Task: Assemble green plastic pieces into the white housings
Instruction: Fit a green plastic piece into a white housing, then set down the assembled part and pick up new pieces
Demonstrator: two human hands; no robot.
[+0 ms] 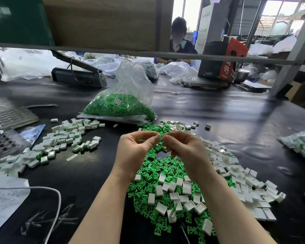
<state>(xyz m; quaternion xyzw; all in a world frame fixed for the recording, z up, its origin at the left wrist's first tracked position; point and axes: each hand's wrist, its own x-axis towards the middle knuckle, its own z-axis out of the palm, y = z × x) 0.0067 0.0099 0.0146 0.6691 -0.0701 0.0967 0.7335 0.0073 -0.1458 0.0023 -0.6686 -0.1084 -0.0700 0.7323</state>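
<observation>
Clear bag of green pieces (118,104) beyond both hands (163,148); white housings (236,175) right.

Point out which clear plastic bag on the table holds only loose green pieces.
The upright clear bag behind the two hands, its bottom packed solid green. The bag at the right edge shows white housings mixed with green.

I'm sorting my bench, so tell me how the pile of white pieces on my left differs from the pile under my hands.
The left pile is nearly all white housings, many showing a green edge, apparently with inserts fitted; the near pile mixes loose green pieces with open, empty white housings. The left pile is spread thin and flat, while the near pile is heaped thicker. Both lie on the black table.
</observation>
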